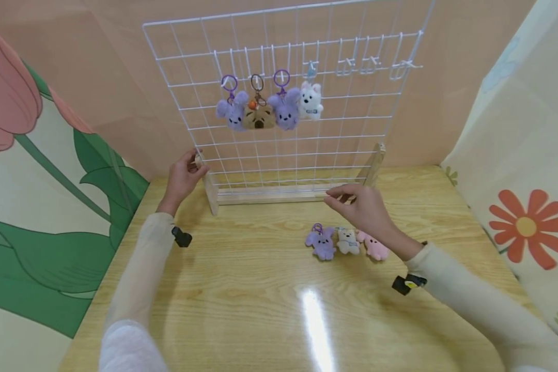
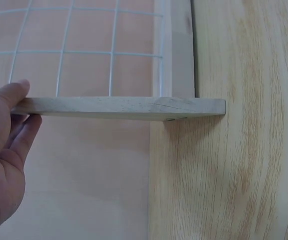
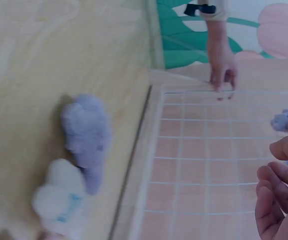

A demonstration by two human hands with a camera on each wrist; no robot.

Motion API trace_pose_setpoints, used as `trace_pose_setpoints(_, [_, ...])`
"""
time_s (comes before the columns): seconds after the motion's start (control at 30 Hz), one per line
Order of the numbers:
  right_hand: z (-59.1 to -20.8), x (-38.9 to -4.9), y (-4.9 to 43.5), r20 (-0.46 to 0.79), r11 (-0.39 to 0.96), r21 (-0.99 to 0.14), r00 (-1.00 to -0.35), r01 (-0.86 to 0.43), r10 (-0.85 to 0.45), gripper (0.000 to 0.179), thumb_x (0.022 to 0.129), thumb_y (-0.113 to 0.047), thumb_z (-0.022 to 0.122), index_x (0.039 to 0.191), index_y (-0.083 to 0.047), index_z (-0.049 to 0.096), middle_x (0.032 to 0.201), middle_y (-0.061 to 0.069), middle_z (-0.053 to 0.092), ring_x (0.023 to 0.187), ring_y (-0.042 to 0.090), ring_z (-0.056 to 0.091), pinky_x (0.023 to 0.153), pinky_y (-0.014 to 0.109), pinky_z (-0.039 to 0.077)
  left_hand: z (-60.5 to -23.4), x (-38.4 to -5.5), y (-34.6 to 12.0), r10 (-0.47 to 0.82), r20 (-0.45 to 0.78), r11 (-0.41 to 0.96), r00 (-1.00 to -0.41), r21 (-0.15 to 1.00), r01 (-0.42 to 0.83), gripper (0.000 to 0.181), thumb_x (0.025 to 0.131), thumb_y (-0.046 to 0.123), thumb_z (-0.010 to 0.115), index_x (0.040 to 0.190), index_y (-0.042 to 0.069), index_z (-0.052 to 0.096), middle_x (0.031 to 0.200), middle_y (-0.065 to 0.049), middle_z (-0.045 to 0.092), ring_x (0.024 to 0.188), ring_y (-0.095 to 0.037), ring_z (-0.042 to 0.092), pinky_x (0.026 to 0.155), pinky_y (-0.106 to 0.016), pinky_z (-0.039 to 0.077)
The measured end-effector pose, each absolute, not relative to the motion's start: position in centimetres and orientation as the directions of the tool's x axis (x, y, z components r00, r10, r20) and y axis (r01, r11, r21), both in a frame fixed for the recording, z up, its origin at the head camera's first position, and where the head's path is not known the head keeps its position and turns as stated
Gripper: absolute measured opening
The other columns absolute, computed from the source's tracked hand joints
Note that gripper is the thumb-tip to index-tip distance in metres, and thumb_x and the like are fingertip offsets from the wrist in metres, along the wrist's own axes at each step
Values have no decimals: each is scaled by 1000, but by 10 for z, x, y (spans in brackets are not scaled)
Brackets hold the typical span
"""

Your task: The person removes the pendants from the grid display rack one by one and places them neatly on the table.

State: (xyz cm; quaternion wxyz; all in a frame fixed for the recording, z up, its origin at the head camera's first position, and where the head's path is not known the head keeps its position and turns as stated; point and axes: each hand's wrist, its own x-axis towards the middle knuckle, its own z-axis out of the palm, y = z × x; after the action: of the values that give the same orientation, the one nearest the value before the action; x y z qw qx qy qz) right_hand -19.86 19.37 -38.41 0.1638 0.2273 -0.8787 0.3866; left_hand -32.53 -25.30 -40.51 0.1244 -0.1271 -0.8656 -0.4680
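Note:
My left hand (image 1: 184,174) grips the upper end of a wooden side post (image 2: 118,105) on a white wire grid rack (image 1: 288,137), thumb on one face and fingers on the other in the left wrist view. My right hand (image 1: 360,205) hovers in front of the rack's lower right, its fingers loosely bent and holding nothing. Below it on the table lie a purple plush keychain (image 1: 323,244), a white plush keychain (image 1: 348,242) and a pink plush keychain (image 1: 377,249), partly hidden by the right wrist.
From the rack's hooks hang a purple mouse-like plush (image 1: 234,111), a brown plush (image 1: 259,115), another purple plush (image 1: 287,110) and a white plush (image 1: 310,101). Bare hooks (image 1: 370,64) are at the right. The wooden table (image 1: 242,289) reaches flower-printed side panels.

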Motion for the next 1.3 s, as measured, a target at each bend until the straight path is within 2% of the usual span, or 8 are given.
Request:
trace_pose_setpoints(0.17, [-357, -202, 191, 487, 617, -583, -835, -528, -255, 25, 88, -34, 70, 101, -14, 75, 85, -3, 73, 72, 8, 65, 56, 19, 55, -405, -325, -252, 102, 332, 534, -938, 777, 333, 56, 90, 19, 68, 140, 10, 47, 127, -20, 57, 111, -28, 61, 87, -28, 56])
trace_pose_setpoints(0.5, [-304, -210, 183, 599, 627, -543, -781, -559, -177, 26, 87, -35, 71, 104, -17, 75, 85, -4, 72, 70, 3, 61, 56, 12, 50, -406, -325, -253, 101, 349, 517, -932, 781, 349, 54, 89, 15, 69, 139, 9, 48, 126, -21, 58, 109, -28, 62, 86, -27, 56])
trace_pose_setpoints(0.77, [-266, -221, 174, 666, 640, -525, -739, -560, -100, 29, 87, -37, 69, 105, -15, 75, 93, -3, 73, 72, 1, 60, 60, 9, 49, -404, -325, -251, 86, 328, 520, -941, 791, 323, 54, 90, 14, 68, 140, 8, 48, 126, -21, 57, 109, -30, 61, 86, -27, 56])
trace_pose_setpoints(0.97, [-248, -237, 168, 656, 644, -556, -753, -525, -48, 35, 87, -41, 68, 109, -14, 74, 99, -1, 73, 77, 4, 61, 64, 12, 51, -405, -325, -251, 88, 319, 518, -944, 794, 316, 55, 90, 14, 67, 140, 9, 47, 127, -21, 57, 110, -30, 61, 86, -27, 56])
trace_pose_setpoints(1.3, [-229, -272, 157, 680, 649, -567, -732, -507, 22, 36, 85, -43, 69, 108, -15, 74, 101, -1, 73, 79, 7, 63, 66, 13, 53, -407, -328, -252, 90, 329, 514, -940, 793, 326, 55, 90, 14, 68, 140, 8, 47, 126, -22, 57, 111, -29, 61, 86, -27, 56])
